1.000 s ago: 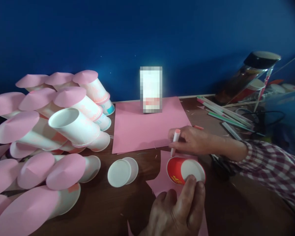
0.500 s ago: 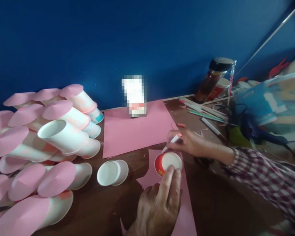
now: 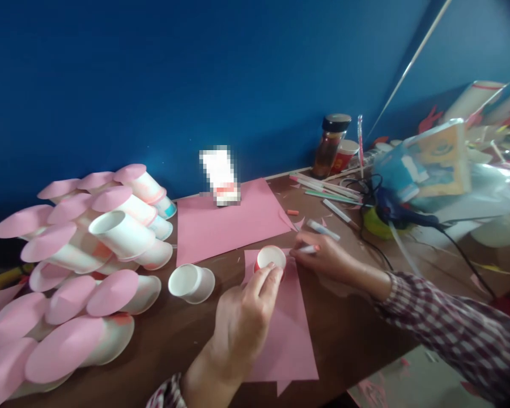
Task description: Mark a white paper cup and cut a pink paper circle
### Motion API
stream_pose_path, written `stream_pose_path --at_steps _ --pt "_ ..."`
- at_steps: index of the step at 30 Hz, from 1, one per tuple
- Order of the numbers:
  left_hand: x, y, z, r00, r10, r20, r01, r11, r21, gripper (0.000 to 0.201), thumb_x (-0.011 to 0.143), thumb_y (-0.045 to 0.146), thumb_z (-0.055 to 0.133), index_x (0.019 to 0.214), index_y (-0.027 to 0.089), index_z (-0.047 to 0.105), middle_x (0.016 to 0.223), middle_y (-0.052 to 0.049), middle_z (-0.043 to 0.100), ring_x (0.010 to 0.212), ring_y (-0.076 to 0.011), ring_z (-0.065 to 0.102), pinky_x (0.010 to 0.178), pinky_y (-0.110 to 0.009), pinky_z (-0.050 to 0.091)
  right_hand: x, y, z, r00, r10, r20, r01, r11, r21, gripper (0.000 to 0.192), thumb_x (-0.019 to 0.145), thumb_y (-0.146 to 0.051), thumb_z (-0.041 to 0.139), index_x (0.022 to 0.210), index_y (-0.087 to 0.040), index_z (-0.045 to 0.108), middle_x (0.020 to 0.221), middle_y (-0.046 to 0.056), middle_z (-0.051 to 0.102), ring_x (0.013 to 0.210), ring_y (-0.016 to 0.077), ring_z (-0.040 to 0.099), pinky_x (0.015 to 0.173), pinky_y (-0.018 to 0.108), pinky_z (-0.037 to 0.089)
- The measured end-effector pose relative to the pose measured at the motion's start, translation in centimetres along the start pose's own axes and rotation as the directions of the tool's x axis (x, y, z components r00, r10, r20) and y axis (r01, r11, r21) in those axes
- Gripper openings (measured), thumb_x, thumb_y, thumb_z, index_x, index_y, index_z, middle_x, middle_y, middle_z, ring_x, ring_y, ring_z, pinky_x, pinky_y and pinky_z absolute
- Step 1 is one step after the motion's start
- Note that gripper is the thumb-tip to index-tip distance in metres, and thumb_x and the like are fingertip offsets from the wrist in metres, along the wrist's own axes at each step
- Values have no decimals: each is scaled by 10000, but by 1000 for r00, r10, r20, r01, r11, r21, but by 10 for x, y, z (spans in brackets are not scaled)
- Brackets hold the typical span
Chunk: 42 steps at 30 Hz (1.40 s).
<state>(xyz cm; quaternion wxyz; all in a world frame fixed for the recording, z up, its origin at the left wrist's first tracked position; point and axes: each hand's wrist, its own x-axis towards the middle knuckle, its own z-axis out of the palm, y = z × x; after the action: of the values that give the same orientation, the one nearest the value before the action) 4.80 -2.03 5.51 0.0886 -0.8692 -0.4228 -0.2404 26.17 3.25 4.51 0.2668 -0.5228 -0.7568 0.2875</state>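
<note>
A small red paper cup [image 3: 270,258] stands upside down on a pink paper sheet [image 3: 285,340] lying on the brown table. My left hand [image 3: 244,317] presses its fingertips on the cup's near side. My right hand [image 3: 323,258] holds a white marker with a pink cap [image 3: 309,249], its tip at the cup's right edge on the paper.
A heap of white cups capped with pink paper circles [image 3: 80,266] fills the left. Two nested white cups [image 3: 191,282] lie beside it. A larger pink sheet [image 3: 227,220] lies behind. Markers [image 3: 323,192], a jar [image 3: 330,146], a blue glue gun [image 3: 393,208] and clutter sit at the right.
The view has pulled back and swung right, showing more of the cluttered right side. My right hand has carried the marker round from the cup's far side to its right edge.
</note>
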Motion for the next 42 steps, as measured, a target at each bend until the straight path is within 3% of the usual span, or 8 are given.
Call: stream_pose_path --at_steps 8,15,23,29,36,42 --pt "9 -4 -7 992 -29 123 33 999 -35 324 850 49 470 1099 211 599 850 -10 699 657 -121 660 543 -199 487 -35 -10 13 985 112 -128 -108 993 40 123 836 -243 528 735 -174 541 643 -21 553 583 113 491 560 219 380" --pt "16 -3 -16 961 -51 272 56 998 -9 227 901 143 408 983 238 598 763 10 662 606 -129 630 441 -232 341 -58 -12 31 956 114 -272 -114 993 13 129 818 -259 561 716 -185 532 636 -27 578 594 110 517 544 187 379" --pt "20 -7 -19 940 -29 341 21 999 28 229 919 189 379 1076 248 535 772 -3 663 642 -172 641 472 -250 357 -75 -18 52 918 137 -372 -164 986 -41 138 811 -277 566 713 -199 508 610 -34 583 541 104 514 536 189 362" --pt "25 -11 -23 922 -8 387 -15 998 56 315 895 170 387 1167 278 504 765 -4 669 595 -178 626 454 -250 347 -82 -26 60 914 138 -383 -162 986 -30 106 816 -239 550 732 -202 498 617 -29 594 535 102 519 522 181 352" --pt "31 -22 -24 923 50 381 -49 999 -13 322 862 142 379 1070 308 560 751 14 677 583 -167 613 455 -246 326 -85 -31 66 911 79 -404 -124 989 -86 103 810 -217 545 716 -198 506 585 -30 561 500 100 504 512 184 352" --pt "35 -25 -26 905 100 414 -105 994 -10 251 860 156 388 991 269 569 685 1 651 560 -163 593 445 -240 278 -87 -34 68 919 37 -392 -80 992 -94 98 818 -211 552 729 -198 512 591 -35 556 504 97 516 511 182 357"
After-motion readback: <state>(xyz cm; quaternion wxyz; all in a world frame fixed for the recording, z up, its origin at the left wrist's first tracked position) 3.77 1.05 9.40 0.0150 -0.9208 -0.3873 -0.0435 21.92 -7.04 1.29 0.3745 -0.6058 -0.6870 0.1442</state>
